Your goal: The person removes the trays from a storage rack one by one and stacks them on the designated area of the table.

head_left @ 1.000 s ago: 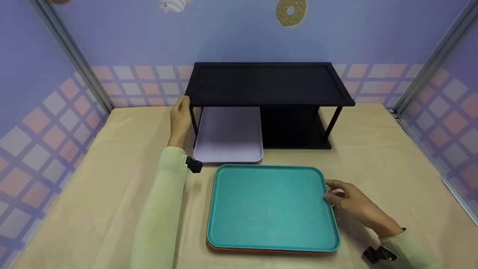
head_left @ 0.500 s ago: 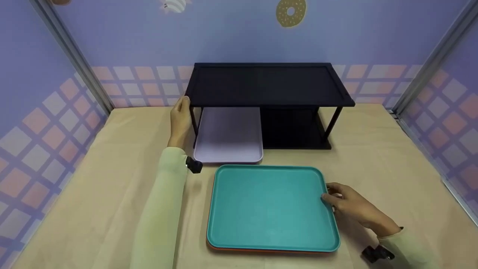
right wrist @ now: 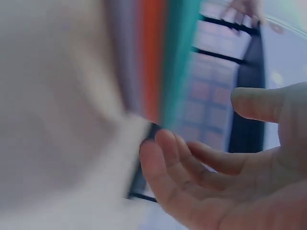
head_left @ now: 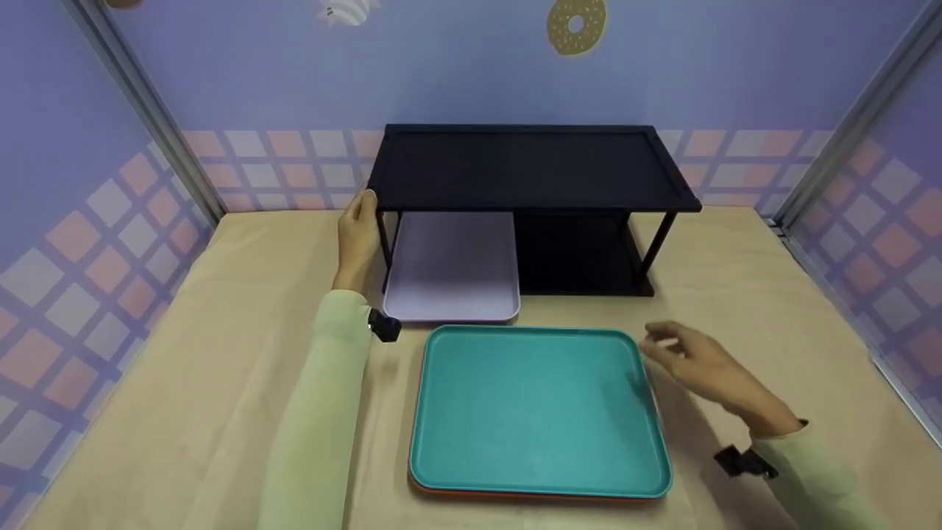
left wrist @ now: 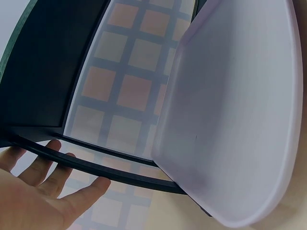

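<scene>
A black two-tier rack (head_left: 526, 165) stands at the back, and my left hand (head_left: 358, 232) holds its left front corner. In the left wrist view the fingers of that hand pass behind a black post (left wrist: 120, 176). A lilac tray (head_left: 452, 276) lies on the rack's lower tier at the left, its front end sticking out. Nearer to me a teal tray (head_left: 537, 412) lies on top of an orange tray (right wrist: 152, 57), with a greyish-purple layer (right wrist: 123, 57) under them. My right hand (head_left: 699, 364) hovers off the stack's far right corner, fingers loosely bent, holding nothing.
A beige cloth (head_left: 243, 353) covers the table. Patterned walls (head_left: 471, 66) close in the back and both sides, with grey metal posts (head_left: 140, 110) at the corners. The right part of the rack's lower shelf (head_left: 578, 254) is bare black.
My right hand has let go of the teal tray's right edge and moved up and away toward the rack. The left hand, the rack and the trays have stayed in place.
</scene>
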The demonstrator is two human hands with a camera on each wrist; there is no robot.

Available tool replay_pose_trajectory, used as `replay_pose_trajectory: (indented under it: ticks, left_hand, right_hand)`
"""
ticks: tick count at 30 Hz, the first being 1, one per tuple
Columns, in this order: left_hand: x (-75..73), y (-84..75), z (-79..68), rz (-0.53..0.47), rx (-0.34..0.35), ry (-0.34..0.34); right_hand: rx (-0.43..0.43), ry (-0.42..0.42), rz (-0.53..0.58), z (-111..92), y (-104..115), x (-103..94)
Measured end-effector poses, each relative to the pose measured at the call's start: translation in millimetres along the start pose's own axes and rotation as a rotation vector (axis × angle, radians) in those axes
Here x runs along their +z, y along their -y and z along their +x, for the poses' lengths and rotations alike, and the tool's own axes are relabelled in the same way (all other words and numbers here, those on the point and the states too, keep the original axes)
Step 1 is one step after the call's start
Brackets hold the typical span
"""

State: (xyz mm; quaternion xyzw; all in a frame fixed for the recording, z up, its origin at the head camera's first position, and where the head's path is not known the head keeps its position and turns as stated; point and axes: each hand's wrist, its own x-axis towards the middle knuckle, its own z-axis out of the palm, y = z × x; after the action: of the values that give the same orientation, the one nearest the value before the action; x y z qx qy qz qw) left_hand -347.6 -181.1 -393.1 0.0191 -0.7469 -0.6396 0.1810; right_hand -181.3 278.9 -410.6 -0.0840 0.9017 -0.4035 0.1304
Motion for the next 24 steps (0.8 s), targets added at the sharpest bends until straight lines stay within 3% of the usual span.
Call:
replay_pose_trajectory:
  ticks: [3,7,11,16,24]
  left_hand:
    - [0.3,0.3,-0.2,-0.014,-0.008,0.005]
    - [0.7,0.1,0.4,-0.035,-0.001,-0.003]
    - [-0.1,1.0,0.7,-0.025,0.002,-0.014]
    - [-0.7,2.6,0.4,-0.012,-0.004,-0.004]
    - [2.7,0.8,0.6,-0.040,-0.005,-0.010]
  right_hand:
    - [-0.036,-0.005,0.015,9,19,-6.7]
    - [-0.078,0.052,0.065,30,40,-1.4]
    - [-0.092,0.099,0.104,60,54,15.8]
    - [-0.040,0.133,0.094,93,64,41.4]
    - [-0.011,0.150,0.042,124,78,70.0]
